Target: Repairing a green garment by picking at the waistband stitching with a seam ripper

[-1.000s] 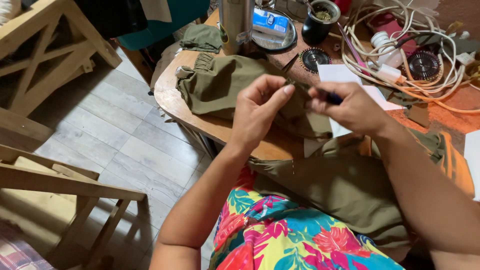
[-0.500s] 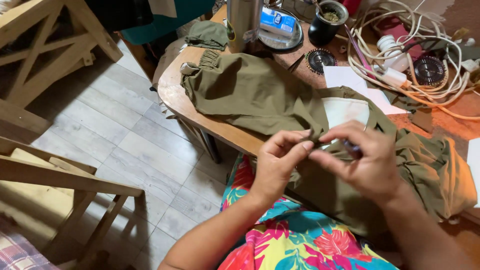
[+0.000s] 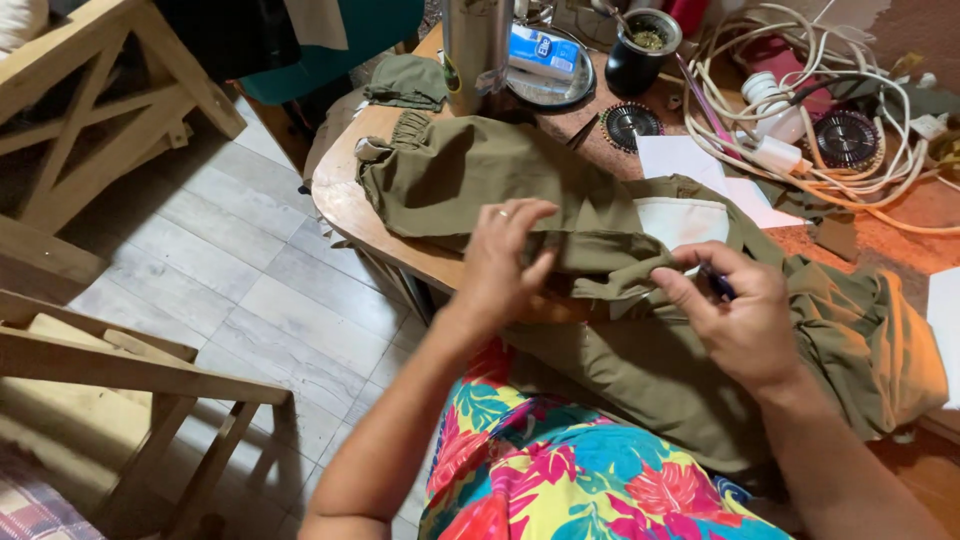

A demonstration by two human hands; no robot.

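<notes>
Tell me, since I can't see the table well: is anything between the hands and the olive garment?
Nothing visible. The left hand lies on the olive garment, and the right hand pinches a fold of it beside a white pocket lining.

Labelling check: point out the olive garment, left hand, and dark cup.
olive garment [image 3: 470, 175], head view, flat part on the table.
left hand [image 3: 505, 260], head view, back of hand.
dark cup [image 3: 640, 65], head view, side wall.

Arms: bare to where my view cuts them off, no sleeves showing on either one.
Left hand [image 3: 505, 262]: I wear a thin ring on one finger.
Right hand [image 3: 742, 312]: no ring or band visible.
Clothing [image 3: 560, 470]: bright floral print, pink, yellow, teal and blue.
</notes>
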